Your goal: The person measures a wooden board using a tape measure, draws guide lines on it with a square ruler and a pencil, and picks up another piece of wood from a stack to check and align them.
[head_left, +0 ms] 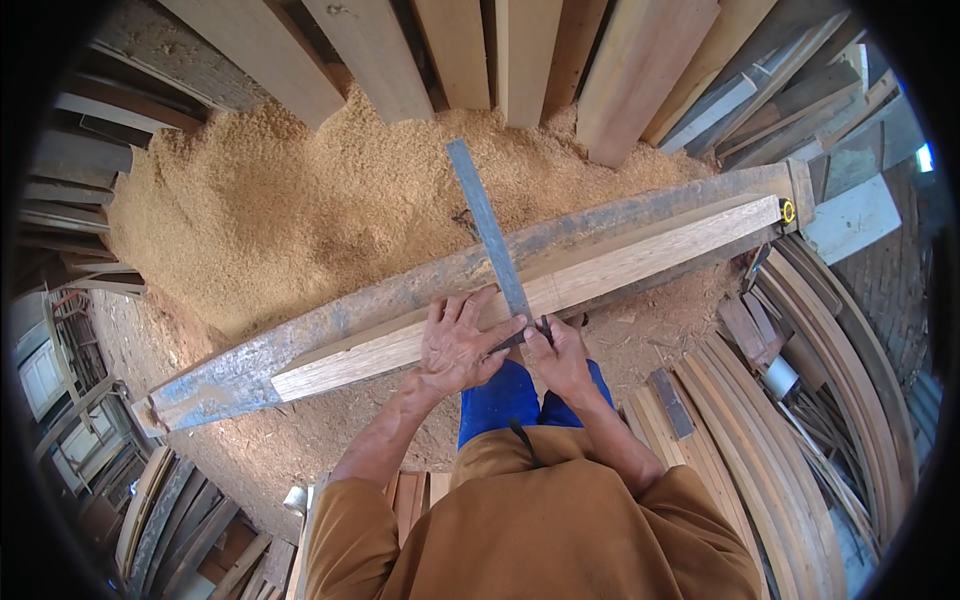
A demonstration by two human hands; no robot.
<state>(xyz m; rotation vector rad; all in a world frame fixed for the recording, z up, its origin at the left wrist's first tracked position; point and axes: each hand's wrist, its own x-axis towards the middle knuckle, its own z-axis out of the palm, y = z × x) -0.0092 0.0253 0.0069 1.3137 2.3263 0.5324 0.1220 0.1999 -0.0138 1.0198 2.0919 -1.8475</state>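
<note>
A long pale wooden plank (620,262) lies across a worn grey metal bench (330,325). A steel square (486,222) rests over the plank, its blade running away from me. My left hand (458,342) lies flat on the plank and presses the square's near end down. My right hand (560,358) pinches a dark pencil (545,328) whose tip meets the plank right beside the square's blade.
A big heap of sawdust (270,215) lies behind the bench. Upright boards (455,50) lean along the back. Curved wooden strips (800,400) and offcuts are stacked on the right, more planks (170,520) at lower left. A yellow tape measure (788,211) sits at the plank's far end.
</note>
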